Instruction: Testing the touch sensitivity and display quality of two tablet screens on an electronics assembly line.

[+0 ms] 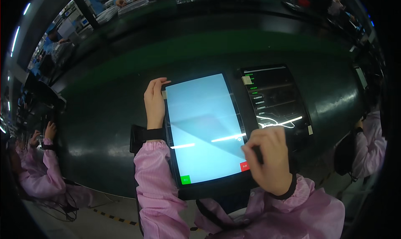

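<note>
Lit tablet point(200, 113) on surface point(96, 126); green label point(185, 180) near left, red label point(244, 166) near right. Left hand point(155, 105) unclenched at left edge; right hand point(270, 159) half-curled over right edge, can't tell grip. Dark tablet point(277, 99) right, green/white text point(259, 102).

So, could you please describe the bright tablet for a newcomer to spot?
On the dark table, the bright tablet lies with the left hand at its left edge. It glows pale blue, with a green block and a red block along the bottom; the neighbouring tablet looks mostly black.
</note>
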`<state>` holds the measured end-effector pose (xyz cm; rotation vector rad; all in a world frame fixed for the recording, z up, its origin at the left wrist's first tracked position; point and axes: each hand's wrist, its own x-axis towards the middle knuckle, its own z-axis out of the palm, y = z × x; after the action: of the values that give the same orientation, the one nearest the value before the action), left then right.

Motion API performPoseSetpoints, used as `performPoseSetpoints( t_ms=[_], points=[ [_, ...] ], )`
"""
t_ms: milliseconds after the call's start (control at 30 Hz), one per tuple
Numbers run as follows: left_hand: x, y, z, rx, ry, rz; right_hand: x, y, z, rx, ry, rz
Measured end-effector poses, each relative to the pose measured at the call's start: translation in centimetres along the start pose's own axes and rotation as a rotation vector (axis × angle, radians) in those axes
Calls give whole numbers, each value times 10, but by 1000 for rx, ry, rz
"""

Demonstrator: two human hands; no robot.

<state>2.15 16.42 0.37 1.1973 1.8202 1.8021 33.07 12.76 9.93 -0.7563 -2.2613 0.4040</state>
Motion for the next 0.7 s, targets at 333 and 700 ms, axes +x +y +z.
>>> performPoseSetpoints(
  t_ms=[333,700],
  points=[
    [2,3,0,-72,-11,-69,-3,11,-9,15,145,157],
    [1,-6,-4,-137,98,-60,-8,-21,10,150,-281,-162]
  ],
)
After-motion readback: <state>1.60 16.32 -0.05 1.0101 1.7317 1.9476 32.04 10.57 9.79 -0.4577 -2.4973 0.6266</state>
